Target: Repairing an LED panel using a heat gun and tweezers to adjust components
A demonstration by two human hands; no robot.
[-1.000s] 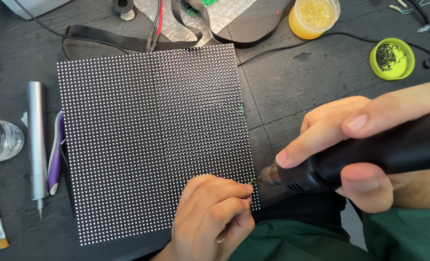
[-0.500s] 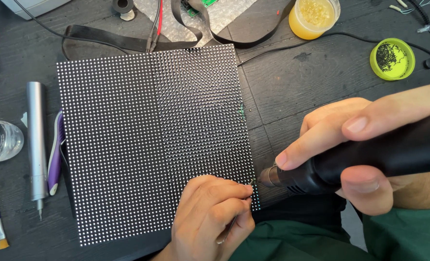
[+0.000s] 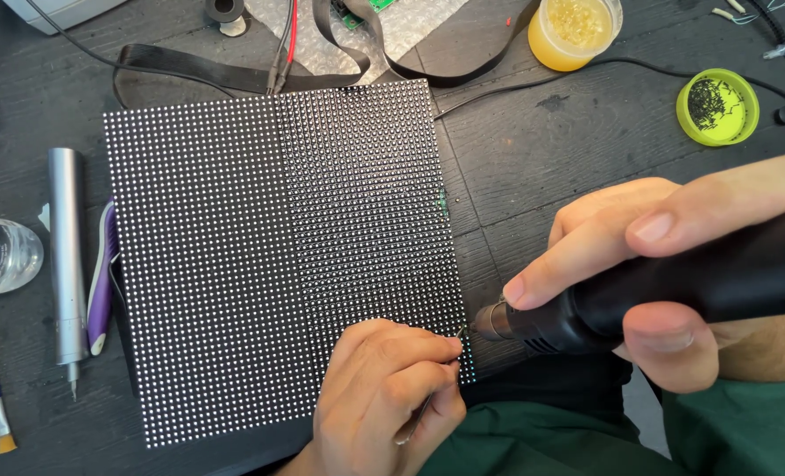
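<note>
Head view: hands (image 3: 392, 397) pinched; nozzle (image 3: 491, 321) level.

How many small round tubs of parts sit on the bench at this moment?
2, both along the far right edge of the bench: an orange-yellow tub of pale bits at the top, and a lime-green tub of dark bits right of it. Others may lie outside the view.

Dark wood-grain worktable (image 3: 586, 167) – planked top, even bright light, soft shadows, no walls visible

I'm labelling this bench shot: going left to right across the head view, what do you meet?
Water bottle → silver pen-shaped tool → purple tool → dotted panel → left hand with tweezers → black heat tool in the right hand.
</note>
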